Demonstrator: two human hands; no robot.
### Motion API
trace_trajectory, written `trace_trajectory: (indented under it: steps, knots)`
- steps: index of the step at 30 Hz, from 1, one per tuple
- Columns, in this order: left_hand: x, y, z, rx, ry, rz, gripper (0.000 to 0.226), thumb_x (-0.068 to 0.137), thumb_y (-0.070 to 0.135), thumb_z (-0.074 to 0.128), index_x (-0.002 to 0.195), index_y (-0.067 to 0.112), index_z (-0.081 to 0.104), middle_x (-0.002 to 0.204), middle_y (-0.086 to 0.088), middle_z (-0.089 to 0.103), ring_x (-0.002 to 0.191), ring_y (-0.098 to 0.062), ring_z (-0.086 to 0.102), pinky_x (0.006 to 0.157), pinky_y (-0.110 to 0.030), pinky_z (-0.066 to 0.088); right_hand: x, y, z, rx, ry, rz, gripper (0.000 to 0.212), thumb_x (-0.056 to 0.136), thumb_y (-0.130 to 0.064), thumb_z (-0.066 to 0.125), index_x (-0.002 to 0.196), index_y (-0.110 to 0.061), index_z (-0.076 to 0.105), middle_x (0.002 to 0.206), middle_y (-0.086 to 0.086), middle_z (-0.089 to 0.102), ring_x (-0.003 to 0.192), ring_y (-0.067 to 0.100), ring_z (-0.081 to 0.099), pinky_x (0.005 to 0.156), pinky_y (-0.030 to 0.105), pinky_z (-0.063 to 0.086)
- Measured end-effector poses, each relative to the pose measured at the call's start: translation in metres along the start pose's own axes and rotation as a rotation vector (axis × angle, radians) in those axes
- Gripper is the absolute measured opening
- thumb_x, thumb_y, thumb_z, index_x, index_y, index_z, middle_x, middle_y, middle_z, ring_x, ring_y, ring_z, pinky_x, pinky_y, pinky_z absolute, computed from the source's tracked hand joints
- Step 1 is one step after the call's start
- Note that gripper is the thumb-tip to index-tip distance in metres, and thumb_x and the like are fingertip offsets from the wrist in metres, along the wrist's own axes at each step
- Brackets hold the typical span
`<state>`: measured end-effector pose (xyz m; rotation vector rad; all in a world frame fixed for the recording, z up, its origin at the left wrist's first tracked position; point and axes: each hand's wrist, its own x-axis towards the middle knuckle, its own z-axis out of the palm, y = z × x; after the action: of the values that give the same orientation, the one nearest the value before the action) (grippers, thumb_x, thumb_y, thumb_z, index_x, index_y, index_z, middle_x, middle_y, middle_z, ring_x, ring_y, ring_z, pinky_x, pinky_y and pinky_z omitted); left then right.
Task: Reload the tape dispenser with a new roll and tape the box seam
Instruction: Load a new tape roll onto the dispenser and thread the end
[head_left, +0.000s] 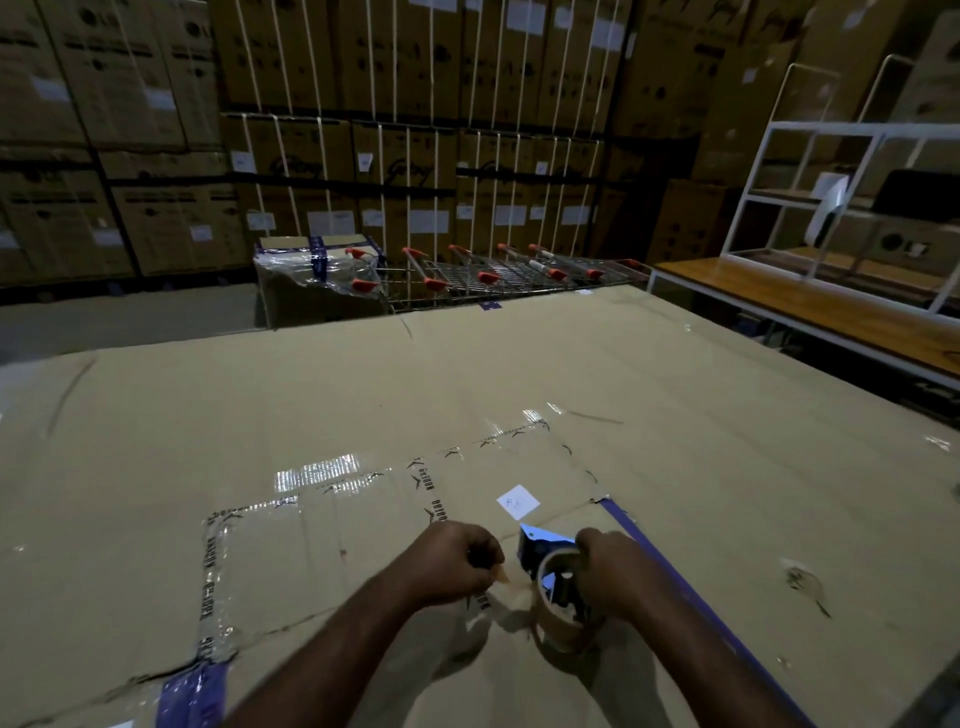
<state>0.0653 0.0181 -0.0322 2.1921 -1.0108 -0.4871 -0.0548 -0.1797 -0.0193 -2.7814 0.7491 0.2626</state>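
Observation:
A blue tape dispenser (540, 551) rests low over a large flat cardboard box (363, 395), with a roll of brown tape (558, 618) mounted on it. My right hand (610, 569) grips the dispenser at its handle side. Just left of it, my left hand (457, 564) is closed on the loose end of the tape (503, 576), which stretches from the roll to my fingers. A strip of blue tape (675, 582) runs along the box seam to the right of the dispenser.
Clear printed tape (317, 475) outlines a rectangle on the box top, with a small white label (518, 502) near the dispenser. Beyond the box stand shopping trolleys (493, 273), a wrapped box (311, 270), a wooden table with a white frame (810, 306) and stacked cartons.

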Motion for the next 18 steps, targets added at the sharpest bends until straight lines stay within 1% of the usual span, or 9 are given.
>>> trace_trajectory:
  steps: [2,3,5,7,10,12,14,16,18]
  knots:
    - [0.0,-0.001,0.0,0.011,0.009,-0.007,0.024,0.076,0.012,0.067,0.098,0.019,0.077,0.079,0.011,0.071,0.065,0.019,0.059,0.065,0.001,0.041,0.0,-0.001,-0.005,-0.01,0.069,-0.022,0.048,0.082,-0.034,0.06,0.128,-0.024,0.052,0.13,0.003,0.053,0.118,0.025,0.052,0.09,0.033,0.049]
    - [0.0,0.0,-0.001,0.027,0.015,-0.007,0.025,0.076,0.014,0.067,0.098,0.02,0.077,0.082,0.009,0.073,0.065,0.02,0.059,0.065,0.001,0.041,0.0,-0.002,-0.009,0.029,0.083,-0.037,0.054,0.08,-0.036,0.06,0.132,-0.026,0.052,0.134,0.001,0.051,0.123,0.025,0.049,0.095,0.034,0.047]
    - [0.0,0.0,-0.001,0.065,0.025,-0.008,0.025,0.077,0.015,0.066,0.098,0.021,0.077,0.086,0.007,0.076,0.063,0.019,0.058,0.063,0.001,0.04,0.004,-0.002,-0.014,0.212,0.057,-0.049,0.058,0.079,-0.037,0.065,0.135,-0.025,0.053,0.14,0.0,0.05,0.125,0.022,0.05,0.095,0.029,0.046]
    - [0.001,-0.001,-0.001,0.087,0.038,-0.018,0.025,0.077,0.015,0.064,0.098,0.021,0.078,0.083,0.007,0.075,0.061,0.016,0.056,0.06,0.001,0.037,0.007,0.0,-0.015,0.285,0.004,-0.05,0.064,0.079,-0.04,0.069,0.138,-0.023,0.051,0.142,0.002,0.048,0.124,0.02,0.052,0.091,0.026,0.045]
    - [0.001,-0.001,0.001,0.091,0.055,-0.041,0.025,0.077,0.016,0.064,0.097,0.022,0.078,0.077,0.012,0.07,0.061,0.012,0.056,0.058,0.001,0.036,0.012,0.0,-0.009,0.093,-0.107,-0.072,0.075,0.08,-0.041,0.067,0.147,-0.026,0.036,0.148,0.004,0.042,0.13,0.024,0.047,0.102,0.036,0.045]
    - [0.002,-0.001,0.001,0.082,0.057,-0.047,0.025,0.077,0.016,0.064,0.097,0.022,0.078,0.075,0.015,0.067,0.06,0.013,0.056,0.058,0.001,0.037,0.015,-0.001,-0.003,-0.014,-0.134,-0.069,0.079,0.081,-0.044,0.066,0.148,-0.026,0.031,0.146,0.005,0.044,0.129,0.026,0.048,0.102,0.041,0.046]
    - [0.003,-0.001,0.002,0.081,0.057,-0.04,0.023,0.077,0.015,0.065,0.096,0.021,0.078,0.072,0.016,0.066,0.06,0.014,0.056,0.06,0.0,0.038,0.02,-0.001,0.003,-0.061,-0.13,-0.062,0.072,0.083,-0.044,0.065,0.144,-0.023,0.033,0.14,0.005,0.051,0.124,0.026,0.052,0.097,0.042,0.049]
    - [0.005,0.001,0.003,0.081,0.054,-0.02,0.022,0.079,0.014,0.065,0.096,0.019,0.078,0.072,0.017,0.066,0.062,0.01,0.058,0.064,-0.003,0.041,0.024,0.0,0.007,-0.082,-0.136,-0.077,0.064,0.084,-0.039,0.066,0.139,-0.021,0.038,0.134,0.007,0.056,0.119,0.027,0.055,0.094,0.042,0.051]
    - [0.008,0.004,0.006,0.081,0.055,-0.004,0.02,0.081,0.014,0.065,0.096,0.017,0.078,0.077,0.012,0.069,0.066,0.007,0.06,0.069,-0.006,0.042,0.025,0.001,0.007,-0.082,-0.131,-0.096,0.062,0.087,-0.034,0.064,0.142,-0.019,0.039,0.135,0.008,0.056,0.121,0.026,0.054,0.097,0.04,0.049]
